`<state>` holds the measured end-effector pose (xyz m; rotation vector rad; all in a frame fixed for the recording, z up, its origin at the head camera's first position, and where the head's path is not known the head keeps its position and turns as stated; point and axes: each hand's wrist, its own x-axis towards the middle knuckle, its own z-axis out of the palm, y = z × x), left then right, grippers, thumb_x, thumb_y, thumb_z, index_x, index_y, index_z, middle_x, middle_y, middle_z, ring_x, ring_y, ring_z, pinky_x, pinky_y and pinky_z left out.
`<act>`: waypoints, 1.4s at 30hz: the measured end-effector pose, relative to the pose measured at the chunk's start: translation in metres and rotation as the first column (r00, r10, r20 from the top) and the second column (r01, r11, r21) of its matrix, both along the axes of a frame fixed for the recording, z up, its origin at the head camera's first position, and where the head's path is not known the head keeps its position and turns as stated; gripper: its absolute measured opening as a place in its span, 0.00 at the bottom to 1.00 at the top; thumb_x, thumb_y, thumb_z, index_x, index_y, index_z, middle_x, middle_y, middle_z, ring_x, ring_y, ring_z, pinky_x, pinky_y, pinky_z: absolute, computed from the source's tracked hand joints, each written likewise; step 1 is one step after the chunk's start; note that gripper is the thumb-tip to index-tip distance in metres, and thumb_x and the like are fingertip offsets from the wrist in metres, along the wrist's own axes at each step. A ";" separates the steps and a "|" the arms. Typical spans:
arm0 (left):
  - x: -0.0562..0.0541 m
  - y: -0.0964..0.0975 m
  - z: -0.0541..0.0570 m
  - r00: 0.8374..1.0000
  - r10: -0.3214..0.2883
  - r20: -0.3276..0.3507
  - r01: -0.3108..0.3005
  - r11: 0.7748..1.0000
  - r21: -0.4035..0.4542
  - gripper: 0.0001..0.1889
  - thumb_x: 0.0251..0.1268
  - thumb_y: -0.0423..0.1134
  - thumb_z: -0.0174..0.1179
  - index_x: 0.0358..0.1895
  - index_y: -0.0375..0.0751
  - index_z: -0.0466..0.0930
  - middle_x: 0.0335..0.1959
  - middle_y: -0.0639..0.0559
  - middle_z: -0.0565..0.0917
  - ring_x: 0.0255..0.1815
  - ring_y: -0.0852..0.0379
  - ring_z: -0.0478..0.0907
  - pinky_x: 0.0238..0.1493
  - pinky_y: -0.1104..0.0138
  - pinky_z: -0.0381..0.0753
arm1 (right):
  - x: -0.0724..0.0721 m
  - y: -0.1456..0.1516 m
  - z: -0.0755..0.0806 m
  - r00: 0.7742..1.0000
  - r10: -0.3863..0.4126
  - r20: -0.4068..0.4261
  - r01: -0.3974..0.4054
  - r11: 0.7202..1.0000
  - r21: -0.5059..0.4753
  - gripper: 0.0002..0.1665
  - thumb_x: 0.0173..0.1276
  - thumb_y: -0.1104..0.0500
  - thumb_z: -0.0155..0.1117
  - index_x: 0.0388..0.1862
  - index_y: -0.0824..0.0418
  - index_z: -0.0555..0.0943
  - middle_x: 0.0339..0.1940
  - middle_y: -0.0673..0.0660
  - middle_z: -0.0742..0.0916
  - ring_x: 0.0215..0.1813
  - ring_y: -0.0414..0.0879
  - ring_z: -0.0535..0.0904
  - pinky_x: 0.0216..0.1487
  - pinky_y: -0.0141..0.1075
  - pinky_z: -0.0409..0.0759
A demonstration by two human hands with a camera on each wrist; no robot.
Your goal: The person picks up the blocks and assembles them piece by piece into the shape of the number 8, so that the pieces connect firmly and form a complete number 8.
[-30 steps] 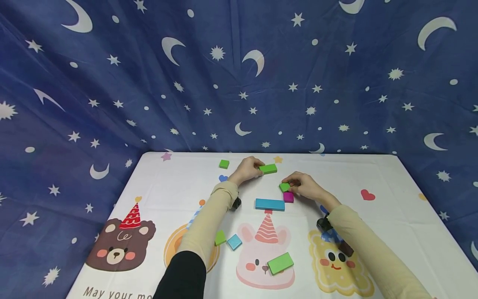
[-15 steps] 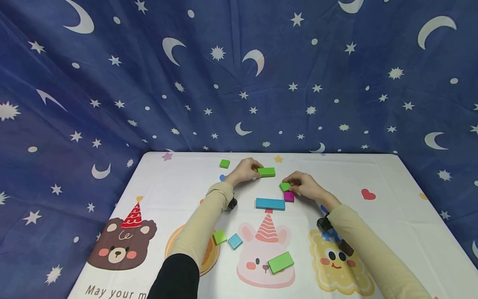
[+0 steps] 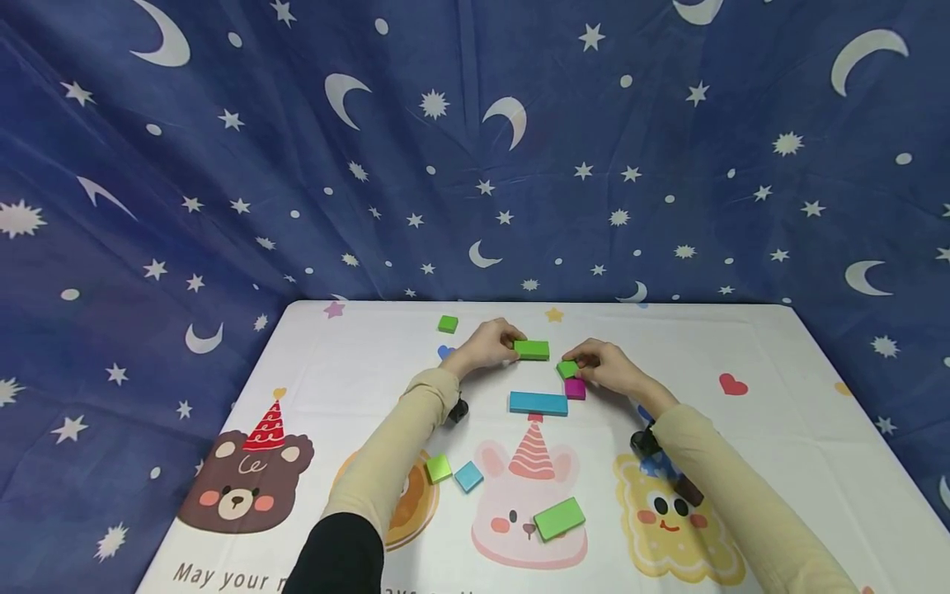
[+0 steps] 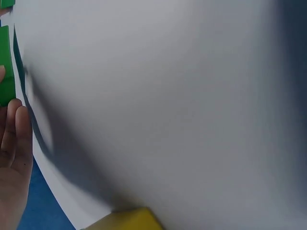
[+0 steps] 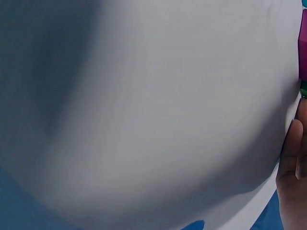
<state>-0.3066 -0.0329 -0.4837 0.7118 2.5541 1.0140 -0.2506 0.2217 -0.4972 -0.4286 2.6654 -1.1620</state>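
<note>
Toward the back of the table, my left hand point(image 3: 488, 344) pinches the left end of a long green block point(image 3: 532, 351). The left wrist view catches only part of this green block point(image 4: 6, 72), at its left edge by the fingers. My right hand point(image 3: 610, 366) holds a small green block point(image 3: 567, 369) between thumb and fingers, partly covering it. Just in front of that lies a magenta block point(image 3: 575, 388), whose near left corner meets or nearly meets a long blue block point(image 3: 538, 403). In the right wrist view, the magenta block point(image 5: 303, 45) shows at the right edge.
A small green block point(image 3: 448, 324) lies behind my left hand. Nearer me are a light green block point(image 3: 439, 469), a small blue block point(image 3: 468, 477) and a larger green block point(image 3: 560, 519). The white printed tablecloth point(image 3: 801, 495) meets a blue starry curtain point(image 3: 475, 165).
My left hand has drawn the long green block a little toward me, and it now lies straighter, more parallel to the blue block. The right hand stays almost still.
</note>
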 end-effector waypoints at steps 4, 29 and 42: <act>0.003 0.001 -0.002 1.000 -0.011 0.005 0.011 1.000 0.014 0.18 0.58 0.30 0.64 0.53 0.37 0.82 0.43 0.44 0.79 0.41 0.57 0.74 0.45 0.72 0.74 | 0.000 0.000 0.000 1.000 -0.005 0.008 0.005 1.000 0.002 0.19 0.60 0.73 0.59 0.51 0.65 0.82 0.43 0.62 0.82 0.42 0.48 0.73 0.45 0.36 0.73; 0.008 0.008 -0.005 1.000 -0.025 0.010 0.024 0.999 0.044 0.17 0.58 0.30 0.63 0.52 0.36 0.82 0.42 0.44 0.78 0.40 0.57 0.74 0.44 0.73 0.73 | 0.001 0.000 0.002 1.000 0.009 0.006 -0.009 1.000 0.003 0.20 0.60 0.73 0.58 0.51 0.65 0.82 0.42 0.62 0.81 0.42 0.48 0.73 0.45 0.36 0.73; 0.008 0.010 -0.007 1.000 -0.025 0.005 0.024 0.999 0.037 0.17 0.58 0.29 0.64 0.52 0.36 0.82 0.42 0.44 0.78 0.39 0.58 0.72 0.43 0.73 0.72 | 0.001 0.000 0.002 1.000 0.009 0.004 -0.009 1.000 -0.004 0.19 0.59 0.72 0.59 0.51 0.66 0.82 0.40 0.61 0.81 0.41 0.48 0.72 0.42 0.34 0.72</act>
